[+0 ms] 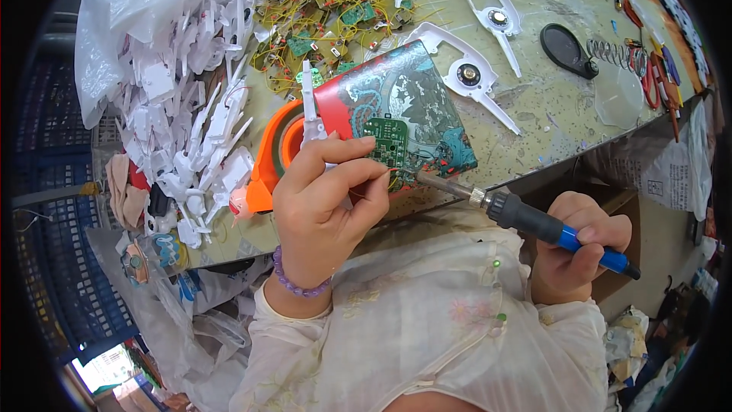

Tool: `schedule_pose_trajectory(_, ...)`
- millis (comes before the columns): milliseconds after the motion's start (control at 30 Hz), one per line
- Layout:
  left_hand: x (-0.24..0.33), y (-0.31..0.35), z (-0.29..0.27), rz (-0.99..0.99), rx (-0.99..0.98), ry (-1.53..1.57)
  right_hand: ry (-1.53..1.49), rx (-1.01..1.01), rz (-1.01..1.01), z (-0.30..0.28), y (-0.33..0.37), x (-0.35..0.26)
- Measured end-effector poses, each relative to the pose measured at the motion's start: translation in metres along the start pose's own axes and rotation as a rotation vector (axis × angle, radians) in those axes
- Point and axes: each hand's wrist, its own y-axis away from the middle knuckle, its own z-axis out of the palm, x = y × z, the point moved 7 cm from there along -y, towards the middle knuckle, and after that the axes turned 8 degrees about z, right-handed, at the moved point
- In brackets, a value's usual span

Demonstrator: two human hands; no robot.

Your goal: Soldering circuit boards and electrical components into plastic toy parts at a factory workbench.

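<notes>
My left hand (328, 191), with a purple bead bracelet at the wrist, is closed at the left edge of a small green circuit board (390, 137). Its fingertips cover that edge, and a bit of thin wire shows beside them. The board lies over a red and dark patterned box or book (404, 91) at the table's near edge. My right hand (583, 240) grips the blue and black handle of a soldering iron (518, 214). The iron points left, its metal tip by the board's lower right corner; whether they touch I cannot tell.
An orange tape dispenser (267, 160) stands left of the box. White plastic casings (191, 114) are heaped at the left, and wired boards (335, 23) behind. Several white handled shells (465, 72) lie beyond the box. A coiled spring stand (610, 49) and red-handled scissors (650, 80) are at the right.
</notes>
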Motion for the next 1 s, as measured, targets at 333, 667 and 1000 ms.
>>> schedule_pose_trajectory(333,0.0003,0.0011,-0.0032,-0.017,0.001,0.018,0.009,-0.014,-0.03,0.0046,-0.0003,-0.0013)
schedule_pose_trajectory(667,-0.0019,0.0012,-0.0036,-0.021,-0.014,0.067,0.022,-0.017,0.008,0.0056,-0.0003,-0.0024)
schedule_pose_trajectory(1000,-0.0047,0.0029,-0.003,0.006,0.003,0.111,0.033,-0.026,0.001,0.0041,0.0003,-0.0012)
